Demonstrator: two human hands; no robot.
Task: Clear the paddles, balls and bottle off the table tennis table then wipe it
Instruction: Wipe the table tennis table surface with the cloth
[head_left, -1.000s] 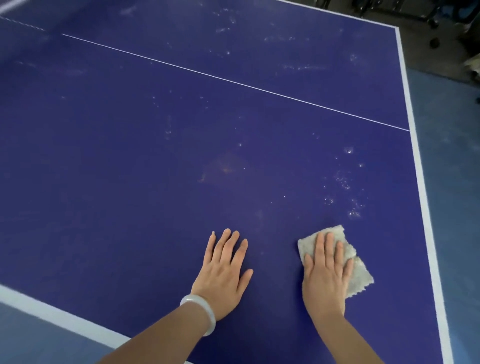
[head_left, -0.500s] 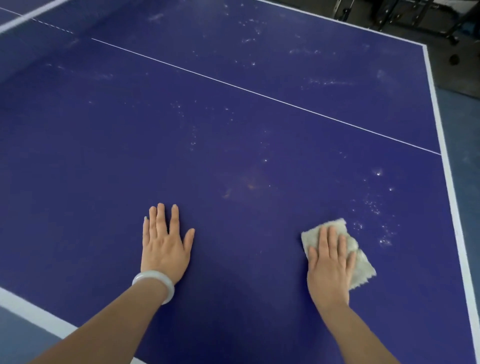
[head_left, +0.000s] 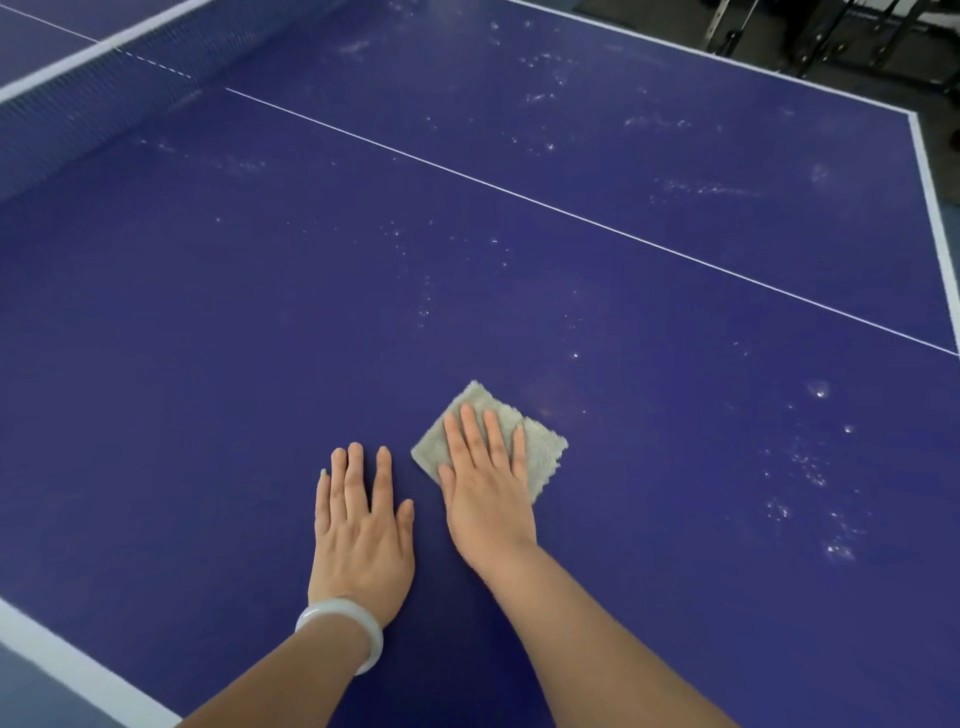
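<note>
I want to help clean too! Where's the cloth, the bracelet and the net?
cloth (head_left: 545, 449): head view, its fluffy bare corner beside the fingers.
bracelet (head_left: 337, 608): head view, top of the white band.
net (head_left: 88, 104): head view, its dark mesh.

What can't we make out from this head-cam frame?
- cloth: head view, the right hand lying flat on it hides its middle.
- white specks on the table: head view, too small to tell droplets from dust.
- far half past the net: cut off by the top-left edge.
- dark metal frames, top right: cut by the edge, dim.
</note>
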